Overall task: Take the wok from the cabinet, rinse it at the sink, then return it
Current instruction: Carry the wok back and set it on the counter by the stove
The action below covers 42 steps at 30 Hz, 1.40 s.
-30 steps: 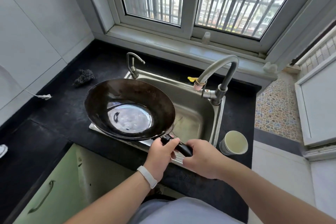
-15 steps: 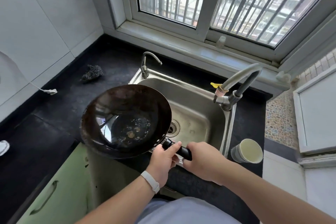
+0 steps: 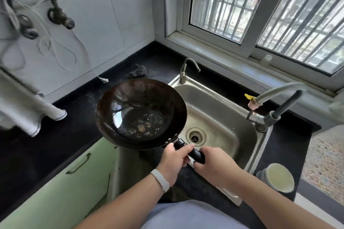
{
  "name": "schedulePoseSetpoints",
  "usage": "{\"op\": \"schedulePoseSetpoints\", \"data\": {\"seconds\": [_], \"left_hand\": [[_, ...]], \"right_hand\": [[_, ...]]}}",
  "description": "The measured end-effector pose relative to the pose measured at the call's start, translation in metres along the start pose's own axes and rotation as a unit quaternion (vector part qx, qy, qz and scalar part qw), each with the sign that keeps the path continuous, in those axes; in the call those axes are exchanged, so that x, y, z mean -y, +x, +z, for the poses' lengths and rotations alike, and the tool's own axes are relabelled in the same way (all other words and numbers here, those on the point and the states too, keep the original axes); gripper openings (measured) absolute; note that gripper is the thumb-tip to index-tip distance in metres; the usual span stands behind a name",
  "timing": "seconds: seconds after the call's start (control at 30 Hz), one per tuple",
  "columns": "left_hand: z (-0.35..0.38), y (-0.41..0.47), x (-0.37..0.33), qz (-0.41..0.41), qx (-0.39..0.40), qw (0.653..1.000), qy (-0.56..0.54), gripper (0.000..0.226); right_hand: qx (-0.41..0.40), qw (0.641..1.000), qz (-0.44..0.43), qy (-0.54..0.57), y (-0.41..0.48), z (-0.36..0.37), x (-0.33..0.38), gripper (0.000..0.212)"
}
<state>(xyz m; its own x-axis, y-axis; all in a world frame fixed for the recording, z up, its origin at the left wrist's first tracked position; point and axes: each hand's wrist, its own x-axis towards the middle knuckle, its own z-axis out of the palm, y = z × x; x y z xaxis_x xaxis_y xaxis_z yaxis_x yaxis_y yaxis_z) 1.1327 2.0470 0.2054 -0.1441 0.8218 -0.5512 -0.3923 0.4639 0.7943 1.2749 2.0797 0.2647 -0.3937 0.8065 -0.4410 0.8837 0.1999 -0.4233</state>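
Both my hands are clamped on the wok's black handle [image 3: 189, 151]: my left hand [image 3: 174, 161] wraps it close to the bowl, my right hand [image 3: 214, 165] closes over the far end. The wok [image 3: 140, 113] hangs off that handle to the left, held over the edge where the counter [image 3: 55, 132] meets the sink [image 3: 219, 117], above the green cabinet door [image 3: 61, 182].

A second ago a pool of water lay in the bottom of the wok; half a second ago it was already gone, and now only scattered droplets and a few pale specks cling to the dark metal. The wok has also swung left, off the basin. No water runs from the big faucet [image 3: 273, 106].

I judge the rinse finished and the water tipped out, so what remains is carrying the wok down into the cabinet. Drips may fall on the way.
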Motion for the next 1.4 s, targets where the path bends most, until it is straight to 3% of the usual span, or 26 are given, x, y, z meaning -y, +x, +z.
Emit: {"op": "schedulePoseSetpoints", "data": {"seconds": [0.33, 0.57, 0.7, 0.9, 0.97, 1.07, 1.13, 1.4], "left_hand": [[0.018, -0.093, 0.035, 0.075, -0.128, 0.987, -0.052, 0.015], [-0.005, -0.168, 0.064, 0.109, -0.239, 0.961, -0.089, 0.019], [-0.028, -0.21, 0.077, 0.121, -0.291, 0.942, -0.114, 0.034], [-0.069, -0.273, 0.101, 0.14, -0.354, 0.911, -0.158, 0.03], [-0.085, -0.297, 0.11, 0.148, -0.373, 0.9, -0.169, 0.03], [-0.112, -0.337, 0.129, 0.158, -0.391, 0.89, -0.175, 0.022], [-0.134, -0.366, 0.145, 0.164, -0.405, 0.88, -0.186, 0.017], [-0.244, -0.51, 0.224, 0.166, -0.464, 0.837, -0.239, 0.012]], "right_hand": [[0.049, 0.989, -0.136, -0.012, -0.067, 0.002, -0.007, 0.02], [0.079, 0.972, -0.218, -0.026, -0.107, 0.039, 0.018, 0.014], [0.109, 0.953, -0.277, -0.052, -0.128, 0.058, 0.043, 0.017], [0.158, 0.92, -0.348, -0.083, -0.169, 0.091, 0.095, 0.023], [0.174, 0.912, -0.362, -0.087, -0.184, 0.109, 0.112, 0.024], [0.191, 0.898, -0.377, -0.116, -0.207, 0.144, 0.138, 0.005], [0.204, 0.89, -0.387, -0.13, -0.225, 0.171, 0.158, 0.015], [0.227, 0.856, -0.421, -0.195, -0.345, 0.297, 0.259, 0.009]]}}
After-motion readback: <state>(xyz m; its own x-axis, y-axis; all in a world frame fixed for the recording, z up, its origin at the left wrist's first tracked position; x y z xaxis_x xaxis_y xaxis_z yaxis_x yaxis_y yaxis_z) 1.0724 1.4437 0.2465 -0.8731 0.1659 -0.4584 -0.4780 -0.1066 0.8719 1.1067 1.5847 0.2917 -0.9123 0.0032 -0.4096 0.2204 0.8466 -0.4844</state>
